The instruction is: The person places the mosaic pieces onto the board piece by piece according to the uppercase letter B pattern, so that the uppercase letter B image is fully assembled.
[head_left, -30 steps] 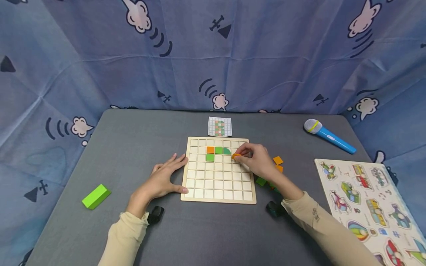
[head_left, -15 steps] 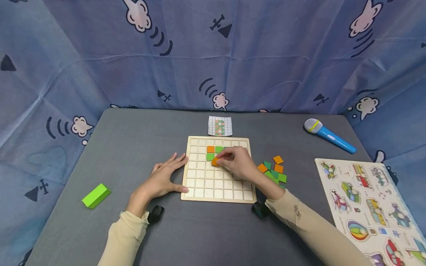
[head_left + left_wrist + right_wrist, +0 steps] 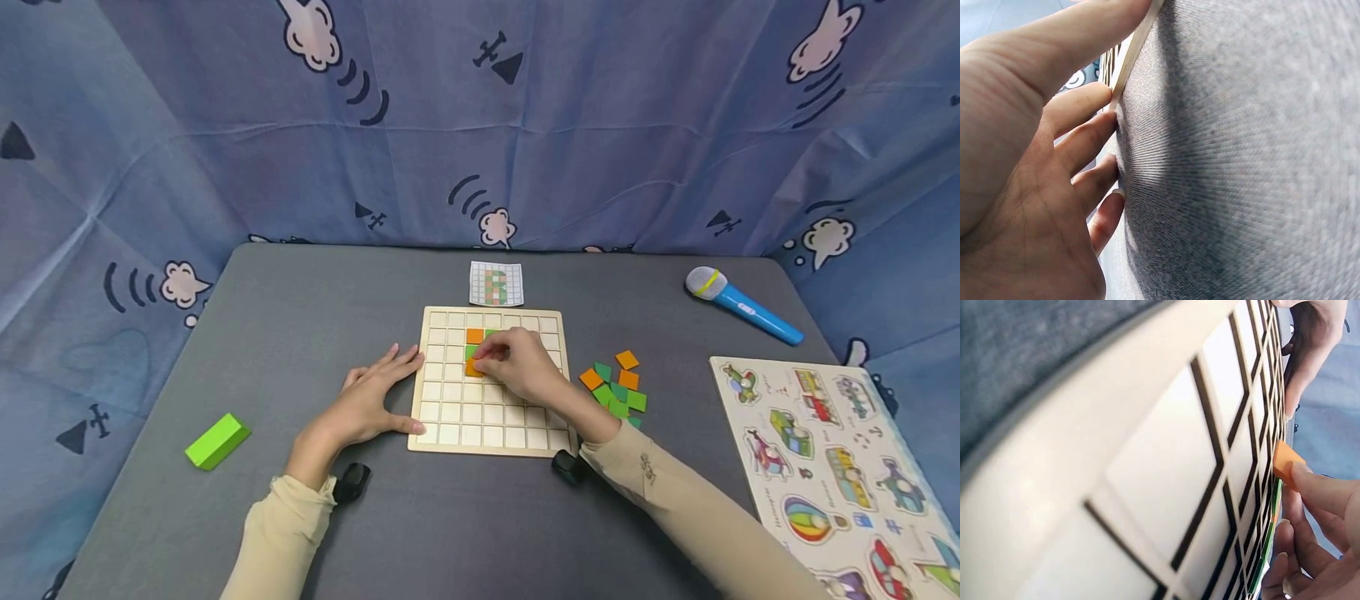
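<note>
A wooden grid board [image 3: 491, 446] lies in the middle of the table. My right hand [image 3: 521, 362] pinches an orange square tile [image 3: 1286, 464] between thumb and fingers, over the cell just below a green tile [image 3: 471, 352]. In the right wrist view that tile is tilted, one edge touching the grid. Another orange tile [image 3: 475, 336] sits in a cell of an upper row, a green one [image 3: 491, 332] beside it, partly covered by my right hand. My left hand [image 3: 363, 404] is spread along the board's left edge, thumb and fingertips touching it.
Several loose orange and green tiles [image 3: 618, 408] lie right of the board. A small printed pattern card [image 3: 496, 284] is behind it. A green block [image 3: 217, 442] stands at left; a toy microphone [image 3: 742, 306] and a picture puzzle board [image 3: 825, 467] are at right.
My right hand has carried the orange tile leftward across the board, from its right side to the cell below the green tile. The left hand has stayed at the board's edge.
</note>
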Motion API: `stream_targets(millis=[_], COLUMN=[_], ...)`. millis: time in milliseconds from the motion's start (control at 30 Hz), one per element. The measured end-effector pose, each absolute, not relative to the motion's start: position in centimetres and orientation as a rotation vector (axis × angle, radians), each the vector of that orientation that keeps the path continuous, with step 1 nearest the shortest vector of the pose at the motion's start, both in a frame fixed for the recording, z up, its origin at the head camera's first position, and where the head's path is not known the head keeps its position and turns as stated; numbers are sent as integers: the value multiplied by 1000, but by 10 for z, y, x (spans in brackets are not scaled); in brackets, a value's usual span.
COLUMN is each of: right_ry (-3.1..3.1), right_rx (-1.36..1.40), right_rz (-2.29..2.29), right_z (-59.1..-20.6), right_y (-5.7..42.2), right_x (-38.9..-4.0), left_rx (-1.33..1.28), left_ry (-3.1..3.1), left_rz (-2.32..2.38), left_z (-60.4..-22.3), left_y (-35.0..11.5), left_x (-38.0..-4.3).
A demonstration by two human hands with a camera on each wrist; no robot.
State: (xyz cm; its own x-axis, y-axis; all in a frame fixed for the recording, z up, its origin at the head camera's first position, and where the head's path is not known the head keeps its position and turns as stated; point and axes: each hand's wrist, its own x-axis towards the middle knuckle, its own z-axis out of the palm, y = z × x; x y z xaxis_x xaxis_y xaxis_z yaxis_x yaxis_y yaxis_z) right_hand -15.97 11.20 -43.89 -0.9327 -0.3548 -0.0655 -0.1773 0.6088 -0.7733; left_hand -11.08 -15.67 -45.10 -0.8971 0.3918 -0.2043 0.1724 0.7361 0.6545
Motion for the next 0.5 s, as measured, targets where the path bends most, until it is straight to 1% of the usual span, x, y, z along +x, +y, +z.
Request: stream_targets(millis=[367,500], right_ry=[2688,2703], right_rx=[-522,-475], right_rz=[-1135,-1142], right_z=[-443,-442], right_y=[110,110], right_x=[-159,-160], left_rx=[434,428], left_ry=[2601,2604], left_rz=[944,945], left_z=[-450,-450], left_y=[-156,-156], left_x=[-110,-110])
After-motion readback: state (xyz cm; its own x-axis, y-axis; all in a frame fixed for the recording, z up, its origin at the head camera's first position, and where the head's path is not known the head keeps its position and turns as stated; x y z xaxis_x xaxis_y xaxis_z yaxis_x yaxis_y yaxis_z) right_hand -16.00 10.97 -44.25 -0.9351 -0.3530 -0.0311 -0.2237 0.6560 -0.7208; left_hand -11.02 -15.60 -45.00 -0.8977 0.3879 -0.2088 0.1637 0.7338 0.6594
